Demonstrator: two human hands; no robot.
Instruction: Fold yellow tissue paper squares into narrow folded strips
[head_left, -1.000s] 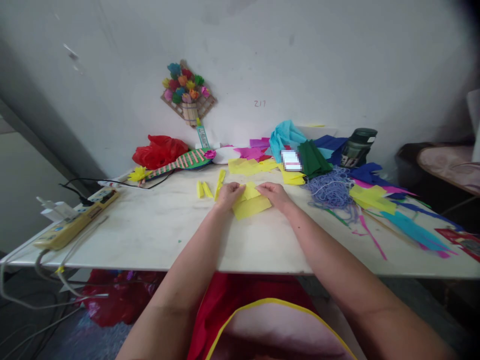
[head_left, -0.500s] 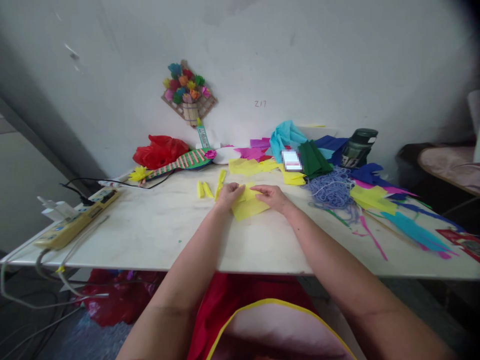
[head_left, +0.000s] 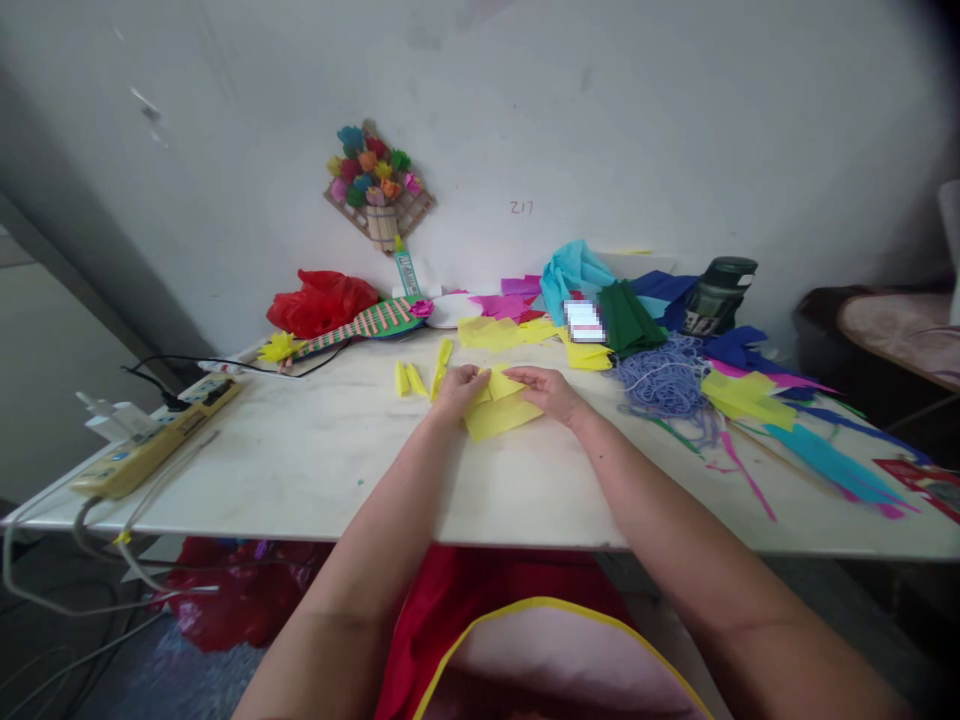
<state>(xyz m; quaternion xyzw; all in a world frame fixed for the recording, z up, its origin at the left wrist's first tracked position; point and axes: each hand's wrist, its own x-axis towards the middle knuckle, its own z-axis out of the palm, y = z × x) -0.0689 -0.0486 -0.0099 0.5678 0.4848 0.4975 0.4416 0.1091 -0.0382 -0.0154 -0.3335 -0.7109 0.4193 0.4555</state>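
Note:
A yellow sheet of tissue paper (head_left: 499,413) lies on the white table (head_left: 315,470) in front of me. My left hand (head_left: 459,387) pinches its left edge with curled fingers. My right hand (head_left: 550,390) rests on the sheet's right part, fingers bent and pressed on a raised fold. Two small folded yellow pieces (head_left: 406,378) and a yellow strip (head_left: 441,364) lie just left of my left hand.
Heaps of coloured paper (head_left: 592,300), purple yarn (head_left: 664,380) and a dark green jar (head_left: 716,295) crowd the right. A red bag (head_left: 319,300), a striped paper guitar (head_left: 360,325) and a yellow power strip (head_left: 150,435) sit left. A paper flower decoration (head_left: 375,185) hangs on the wall.
My right hand has slid a little left along the yellow sheet, folding its upper part over. My left hand has stayed where it was.

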